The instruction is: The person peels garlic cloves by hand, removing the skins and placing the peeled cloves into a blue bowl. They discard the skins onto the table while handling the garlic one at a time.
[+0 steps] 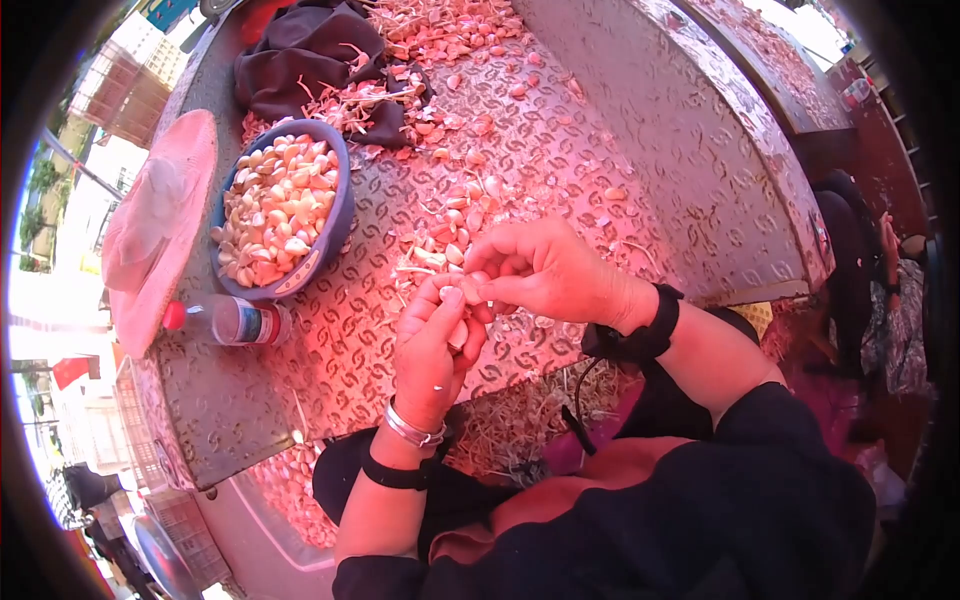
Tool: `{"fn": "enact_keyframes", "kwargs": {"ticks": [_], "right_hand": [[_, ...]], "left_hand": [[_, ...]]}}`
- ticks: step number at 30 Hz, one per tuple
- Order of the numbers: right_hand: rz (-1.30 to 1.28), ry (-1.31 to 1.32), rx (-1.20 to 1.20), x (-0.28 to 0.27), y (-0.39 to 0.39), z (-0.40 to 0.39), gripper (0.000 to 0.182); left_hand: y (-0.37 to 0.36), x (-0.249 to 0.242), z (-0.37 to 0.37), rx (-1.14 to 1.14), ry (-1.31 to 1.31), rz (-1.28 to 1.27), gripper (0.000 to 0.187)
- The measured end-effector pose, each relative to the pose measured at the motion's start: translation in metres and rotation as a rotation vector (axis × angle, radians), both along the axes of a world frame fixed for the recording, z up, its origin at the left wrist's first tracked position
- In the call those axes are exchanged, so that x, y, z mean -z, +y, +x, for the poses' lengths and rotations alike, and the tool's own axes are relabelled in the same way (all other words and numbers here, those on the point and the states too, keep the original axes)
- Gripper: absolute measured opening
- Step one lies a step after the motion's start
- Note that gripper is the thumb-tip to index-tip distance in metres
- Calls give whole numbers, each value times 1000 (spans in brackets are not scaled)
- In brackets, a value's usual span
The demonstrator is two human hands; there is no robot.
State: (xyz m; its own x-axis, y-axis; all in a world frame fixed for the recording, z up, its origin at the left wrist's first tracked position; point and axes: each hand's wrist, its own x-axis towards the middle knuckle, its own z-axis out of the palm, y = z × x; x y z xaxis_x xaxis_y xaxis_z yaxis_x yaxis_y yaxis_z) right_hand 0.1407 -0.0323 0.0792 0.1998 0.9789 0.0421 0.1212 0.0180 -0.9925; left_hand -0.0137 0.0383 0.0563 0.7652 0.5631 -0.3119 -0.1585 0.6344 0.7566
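While our left hand [425, 350] and right hand [550, 272] pinch a clove [470, 288] at centre, peeled cloves [290, 205] heap the bowl [344, 205] upper left; seemingly unpeeled garlic [440, 35] lies top centre.

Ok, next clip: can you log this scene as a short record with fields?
left hand: holding garlic clove, fingertips meeting the other hand's
right hand: fingers pinched at the left fingertips; what they grip is unclear
surface: patterned metal table
container: blue-purple bowl, heaped with pale cloves
bottle: on its side, red cap
hat: wide-brimmed, by the bowl
cloth: dark, crumpled
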Motion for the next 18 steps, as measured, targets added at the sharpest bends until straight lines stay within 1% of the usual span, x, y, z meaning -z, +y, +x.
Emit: {"fn": "enact_keyframes", "kwargs": {"ticks": [1,2,3,4,5,6,7,8,9,10,11,13,15,16,17,18], "right_hand": [[-101,311,15,4,1,-1,11],[-89,208,31,9,4,-4,12],[-103,209,31,12,3,-6,12],[75,-85,-20,13,2,-9,14],[256,-377,-75,12,2,-13,16],[281,-312,-85,12,1,-19,18],[275,-309,-88,12,1,-21,18],[263,-356,-61,10,3,-21,17],[248,-405,-31,10,3,-20,16],[265,-485,-5,13,4,-17,15],[263,-485,-5,13,3,-17,15],[14,-149,77,12,5,-19,7],[43,-170,112,18,6,-17,7],[68,-273,128,20,6,-15,7],[94,-375,145,21,6,-13,6],[93,-375,142,23,6,-12,6]], "left_hand": [[3,2,1,0,0,-7,14],[6,5,1,-3,-30,-122,16],[7,7,2,-8,-60,-241,18],[7,8,5,-80,-43,-342,21],[7,11,5,-87,-44,-354,21],[8,14,3,-60,-56,-433,21],[10,18,-1,-31,-67,-509,21],[11,19,-5,55,-144,-550,23],[8,20,-5,56,-141,-557,23],[6,19,-4,55,-138,-507,24],[4,17,-3,53,-137,-454,24],[3,26,-6,12,-156,-460,27],[2,28,-5,-37,-87,-405,29],[2,27,-5,-41,-89,-405,29],[1,21,-4,-75,-60,-343,27],[1,18,-3,-107,-31,-283,26]]}}
